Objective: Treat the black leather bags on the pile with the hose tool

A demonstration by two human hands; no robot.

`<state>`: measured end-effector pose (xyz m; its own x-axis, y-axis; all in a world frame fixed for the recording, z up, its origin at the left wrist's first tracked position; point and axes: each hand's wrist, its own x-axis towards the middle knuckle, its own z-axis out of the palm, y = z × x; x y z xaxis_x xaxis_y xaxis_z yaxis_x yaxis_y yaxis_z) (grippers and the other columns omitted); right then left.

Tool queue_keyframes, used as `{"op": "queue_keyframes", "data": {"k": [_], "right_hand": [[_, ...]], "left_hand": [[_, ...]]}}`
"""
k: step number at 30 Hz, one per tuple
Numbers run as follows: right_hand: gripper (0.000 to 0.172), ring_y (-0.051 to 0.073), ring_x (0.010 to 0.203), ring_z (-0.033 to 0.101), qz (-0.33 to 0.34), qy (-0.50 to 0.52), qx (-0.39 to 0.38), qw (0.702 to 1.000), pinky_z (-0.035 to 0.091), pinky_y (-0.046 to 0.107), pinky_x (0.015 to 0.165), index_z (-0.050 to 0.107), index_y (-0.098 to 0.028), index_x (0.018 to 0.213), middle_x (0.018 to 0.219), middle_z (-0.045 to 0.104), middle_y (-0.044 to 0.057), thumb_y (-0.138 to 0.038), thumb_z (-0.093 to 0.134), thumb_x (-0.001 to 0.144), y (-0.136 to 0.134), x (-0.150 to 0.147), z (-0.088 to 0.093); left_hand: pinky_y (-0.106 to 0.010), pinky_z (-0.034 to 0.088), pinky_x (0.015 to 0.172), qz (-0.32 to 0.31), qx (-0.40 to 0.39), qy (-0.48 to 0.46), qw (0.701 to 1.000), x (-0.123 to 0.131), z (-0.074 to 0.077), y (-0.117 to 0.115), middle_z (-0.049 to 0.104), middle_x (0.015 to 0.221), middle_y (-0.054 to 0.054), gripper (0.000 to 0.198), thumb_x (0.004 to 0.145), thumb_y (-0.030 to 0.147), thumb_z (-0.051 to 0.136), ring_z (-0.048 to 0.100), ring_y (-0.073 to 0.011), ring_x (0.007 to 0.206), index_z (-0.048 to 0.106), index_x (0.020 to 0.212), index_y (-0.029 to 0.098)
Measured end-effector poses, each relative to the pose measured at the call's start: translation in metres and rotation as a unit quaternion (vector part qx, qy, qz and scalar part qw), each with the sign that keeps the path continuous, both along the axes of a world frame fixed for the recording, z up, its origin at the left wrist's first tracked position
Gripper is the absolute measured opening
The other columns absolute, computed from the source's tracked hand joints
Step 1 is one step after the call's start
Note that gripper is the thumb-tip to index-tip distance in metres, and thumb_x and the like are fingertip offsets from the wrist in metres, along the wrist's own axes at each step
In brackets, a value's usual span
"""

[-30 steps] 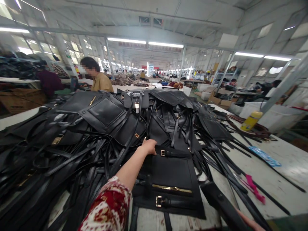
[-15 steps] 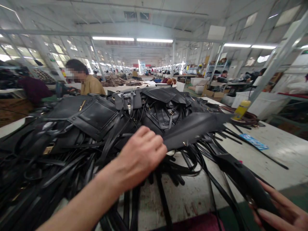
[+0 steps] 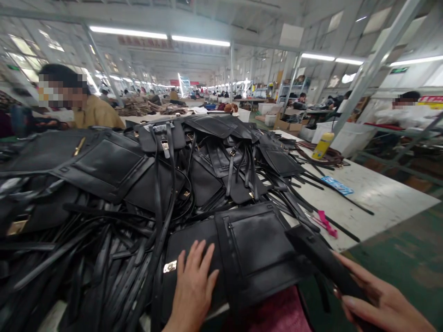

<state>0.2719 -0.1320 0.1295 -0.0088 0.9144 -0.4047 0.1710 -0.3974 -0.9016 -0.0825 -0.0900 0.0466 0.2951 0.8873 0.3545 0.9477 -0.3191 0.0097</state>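
Note:
My left hand (image 3: 194, 288) lies flat with fingers stretched out on a black leather bag panel (image 3: 249, 249) that rests at the near edge of the table, beside a small gold clasp (image 3: 170, 266). At the lower right, my right hand (image 3: 377, 304) has its fingers curled around a wide black strap (image 3: 318, 258) that runs up toward the panel. A big heap of black leather panels and straps (image 3: 121, 184) covers the table behind and to the left.
A white table surface (image 3: 374, 193) shows at the right with a yellow bottle (image 3: 322, 145), a blue packet (image 3: 336, 185) and a pink tool (image 3: 325, 221). One person in a tan top (image 3: 93, 113) sits behind the heap. Green floor (image 3: 398, 258) lies to the right.
My left hand has pulled the black panel out of the heap, laid it flat at the near edge and opened on top of it. The view has dipped lower; my right hand keeps the strap.

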Motion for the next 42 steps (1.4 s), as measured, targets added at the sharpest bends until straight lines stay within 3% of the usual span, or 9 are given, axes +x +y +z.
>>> {"op": "queue_keyframes", "data": {"k": [2, 7, 15, 21, 27, 30, 33, 38, 42], "right_hand": [[0.081, 0.011, 0.05, 0.048, 0.085, 0.036, -0.013, 0.996, 0.041, 0.017, 0.041, 0.02, -0.023, 0.134, 0.073, 0.059, -0.001, -0.035, 0.064, 0.067, 0.011, -0.024, 0.004], [0.074, 0.007, 0.046, 0.049, 0.226, 0.108, -0.012, 0.968, 0.04, 0.015, 0.039, 0.026, -0.024, 0.132, 0.086, 0.06, 0.001, -0.021, 0.061, 0.067, 0.059, -0.078, 0.003], [0.072, 0.013, 0.043, 0.058, 0.322, 0.067, -0.074, 0.941, 0.044, 0.017, 0.035, 0.026, -0.023, 0.131, 0.059, 0.059, -0.003, -0.016, 0.056, 0.066, 0.167, -0.138, -0.008], [0.072, 0.014, 0.036, 0.055, 0.343, 0.065, -0.049, 0.936, 0.042, 0.018, 0.031, 0.03, -0.014, 0.13, 0.051, 0.059, -0.001, -0.011, 0.06, 0.064, 0.21, -0.185, 0.003], [0.072, 0.012, 0.039, 0.055, 0.298, 0.066, 0.017, 0.952, 0.041, 0.015, 0.031, 0.026, -0.022, 0.13, 0.053, 0.057, -0.006, -0.015, 0.059, 0.067, 0.2, -0.162, 0.02], [0.072, 0.016, 0.04, 0.057, 0.324, 0.055, -0.016, 0.944, 0.04, 0.017, 0.03, 0.03, -0.016, 0.129, 0.053, 0.058, -0.003, -0.016, 0.06, 0.063, 0.182, -0.146, 0.01], [0.069, 0.014, 0.039, 0.055, 0.316, 0.051, -0.011, 0.947, 0.041, 0.018, 0.032, 0.031, -0.015, 0.128, 0.053, 0.056, -0.004, -0.016, 0.058, 0.065, 0.174, -0.154, -0.008], [0.07, 0.006, 0.042, 0.048, 0.244, 0.047, 0.066, 0.966, 0.04, 0.015, 0.037, 0.029, -0.021, 0.13, 0.065, 0.055, -0.005, -0.015, 0.058, 0.067, 0.174, -0.169, -0.014], [0.07, 0.01, 0.04, 0.05, 0.283, 0.045, 0.03, 0.958, 0.041, 0.02, 0.037, 0.035, -0.02, 0.128, 0.071, 0.059, -0.002, -0.017, 0.062, 0.063, 0.129, -0.126, 0.003]], "left_hand": [[-0.056, 0.026, 0.095, 0.07, -0.011, 0.025, 0.997, -0.008, -0.003, 0.003, 0.033, 0.135, -0.013, 0.053, 0.08, 0.033, 0.04, 0.025, -0.0307, 0.125, 0.027, 0.13, 0.022], [-0.057, 0.02, 0.098, 0.093, -0.028, 0.055, 0.994, 0.001, -0.02, -0.001, 0.023, 0.14, -0.014, 0.055, 0.081, 0.035, 0.035, 0.017, -0.0304, 0.128, 0.019, 0.133, 0.025], [-0.057, 0.018, 0.099, 0.076, -0.055, 0.053, 0.994, 0.003, -0.014, -0.001, 0.018, 0.142, -0.012, 0.055, 0.082, 0.03, 0.034, 0.012, -0.0279, 0.13, 0.012, 0.132, 0.034], [-0.058, 0.02, 0.097, 0.078, -0.05, 0.057, 0.994, 0.003, -0.015, 0.001, 0.019, 0.141, -0.012, 0.057, 0.081, 0.027, 0.036, 0.015, -0.0286, 0.129, 0.012, 0.131, 0.037], [-0.057, 0.02, 0.097, 0.08, -0.044, 0.052, 0.994, 0.002, -0.015, -0.001, 0.021, 0.141, -0.01, 0.058, 0.08, 0.026, 0.038, 0.017, -0.0282, 0.129, 0.013, 0.131, 0.037], [-0.057, 0.02, 0.097, 0.079, -0.041, 0.045, 0.995, 0.003, -0.014, -0.001, 0.021, 0.141, -0.01, 0.057, 0.08, 0.026, 0.039, 0.017, -0.0283, 0.129, 0.014, 0.131, 0.037], [-0.059, 0.019, 0.097, 0.073, -0.047, 0.035, 0.996, 0.004, -0.01, -0.002, 0.02, 0.141, -0.011, 0.057, 0.08, 0.03, 0.04, 0.016, -0.0296, 0.129, 0.015, 0.131, 0.035], [-0.063, 0.017, 0.096, -0.03, -0.084, 0.038, 0.995, 0.004, -0.003, -0.005, 0.014, 0.144, -0.005, 0.055, 0.081, 0.036, 0.04, 0.012, -0.03, 0.129, 0.014, 0.13, 0.039], [-0.062, 0.015, 0.097, -0.057, -0.094, 0.028, 0.994, 0.0, -0.004, 0.0, 0.018, 0.143, 0.0, 0.047, 0.084, 0.029, 0.033, 0.012, -0.0264, 0.13, 0.019, 0.128, 0.043]]}}
